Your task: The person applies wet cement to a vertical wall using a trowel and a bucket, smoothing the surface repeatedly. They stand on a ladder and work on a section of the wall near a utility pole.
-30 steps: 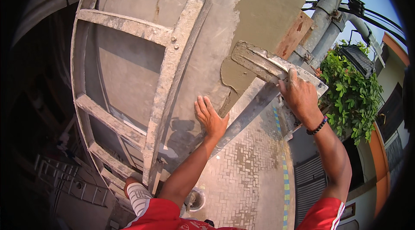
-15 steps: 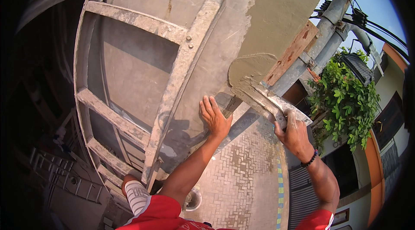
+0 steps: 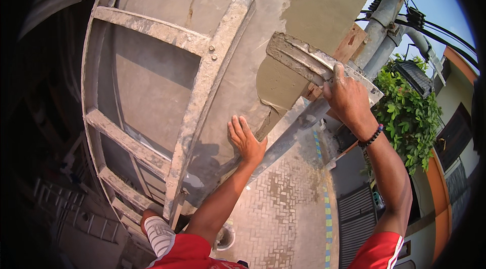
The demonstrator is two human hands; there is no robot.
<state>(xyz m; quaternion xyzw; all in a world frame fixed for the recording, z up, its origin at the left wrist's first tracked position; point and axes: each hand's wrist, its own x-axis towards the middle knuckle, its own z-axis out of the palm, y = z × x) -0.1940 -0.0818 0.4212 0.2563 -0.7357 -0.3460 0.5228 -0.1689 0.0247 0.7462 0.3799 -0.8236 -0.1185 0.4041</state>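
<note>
My R hand grips float, now across wet render | L hand splayed on wall, nothing held | I'd say: even press., lead edge slightly up, esp. nr ragged btm

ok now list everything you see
Wall: 1, grey, centre
Fresh plaster: 1 area, darker grey, wall's right side
Trowel: 1, grey, across the plaster
Large ladder: 1, pale, left
Bucket: 1, whitish, bottom centre
Paving: 1 stretch, tan-grey, below
Pipes: at least 2, grey, upper right
Wooden pieces: several, brown, beside pipes
Cables: several, black, upper right
Plant: 1, green, right
Building: 1, orange and white, far right
Bracelet: 1, dark, right wrist
Sleeves: 2, red, bottom
Left grip: 1, bare, against wall
Right grip: 1, bare, holding trowel
</note>
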